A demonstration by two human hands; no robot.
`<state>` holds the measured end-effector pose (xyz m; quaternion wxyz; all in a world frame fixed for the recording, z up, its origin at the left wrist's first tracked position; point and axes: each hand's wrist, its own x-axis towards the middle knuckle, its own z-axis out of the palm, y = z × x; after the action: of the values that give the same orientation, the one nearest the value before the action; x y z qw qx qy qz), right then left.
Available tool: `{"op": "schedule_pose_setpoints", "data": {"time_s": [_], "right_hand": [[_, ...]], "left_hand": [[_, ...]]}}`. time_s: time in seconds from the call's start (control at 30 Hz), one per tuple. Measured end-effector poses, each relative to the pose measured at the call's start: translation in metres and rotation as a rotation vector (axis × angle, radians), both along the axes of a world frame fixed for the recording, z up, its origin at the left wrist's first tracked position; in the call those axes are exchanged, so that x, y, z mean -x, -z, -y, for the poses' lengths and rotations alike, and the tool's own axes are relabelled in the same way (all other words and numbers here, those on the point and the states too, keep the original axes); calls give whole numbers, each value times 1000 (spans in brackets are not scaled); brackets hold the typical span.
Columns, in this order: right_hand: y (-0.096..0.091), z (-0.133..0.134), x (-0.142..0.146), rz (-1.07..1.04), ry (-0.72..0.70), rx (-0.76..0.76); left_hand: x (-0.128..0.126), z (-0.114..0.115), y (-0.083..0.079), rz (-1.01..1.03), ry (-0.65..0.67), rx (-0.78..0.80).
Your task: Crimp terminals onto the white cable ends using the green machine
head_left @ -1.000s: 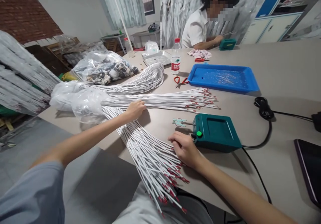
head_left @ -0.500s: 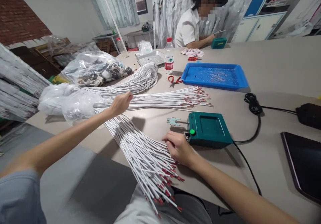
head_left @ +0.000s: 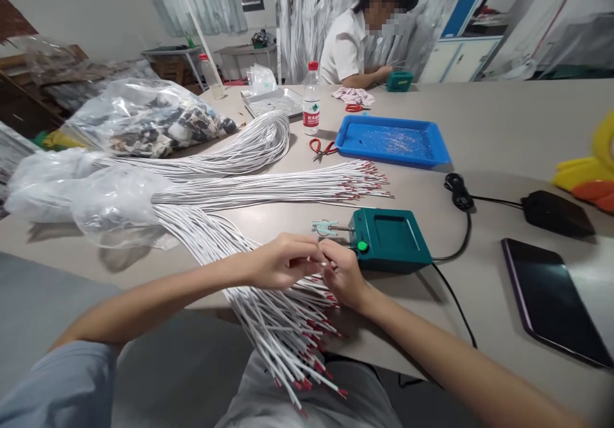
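My left hand (head_left: 285,263) and my right hand (head_left: 344,273) meet fingertip to fingertip in front of the green machine (head_left: 391,239). Between their pinched fingers shows a short bit of white cable (head_left: 325,265); the rest of it is hidden. Below my hands a fanned bundle of white cables (head_left: 273,319) with red wire ends hangs over the table edge onto my lap. The machine has a green button, and a pale teal clip-like piece (head_left: 326,228) sits on its shaft, just beyond my fingers.
A second cable bundle (head_left: 268,188) and a looped one (head_left: 268,137) lie behind. Farther back are a blue tray (head_left: 391,140), red-handled cutters (head_left: 322,150) and a water bottle (head_left: 311,105). To the right are a phone (head_left: 551,300) and black power cords (head_left: 459,191). A co-worker (head_left: 345,47) sits opposite.
My left hand has come off the middle bundle, moving right and toward me to meet my right hand. The camera view has turned somewhat to the right.
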<state>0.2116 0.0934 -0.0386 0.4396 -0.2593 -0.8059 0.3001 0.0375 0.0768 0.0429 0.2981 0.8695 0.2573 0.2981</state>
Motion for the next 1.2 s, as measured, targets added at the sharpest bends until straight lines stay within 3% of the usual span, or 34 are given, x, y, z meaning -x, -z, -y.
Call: {"op": "schedule_pose_setpoints", "data": {"time_s": [0.17,0.3,0.47,0.6,1.2], "right_hand": [[-2,5,5,-98,115,151],[-3,7,10,-169,126,322],[-3,3,13,-221,123,369],[-1,3,12,-198,127,332],[0,5,11,-214,185,169]], "left_hand": [[2,-25,36,328,-196,482],[9,-31,55,400,-314,592],[12,-26,58,360,-242,826],[14,-24,57,326,-169,875],[12,-24,50,306,-201,1021]]}}
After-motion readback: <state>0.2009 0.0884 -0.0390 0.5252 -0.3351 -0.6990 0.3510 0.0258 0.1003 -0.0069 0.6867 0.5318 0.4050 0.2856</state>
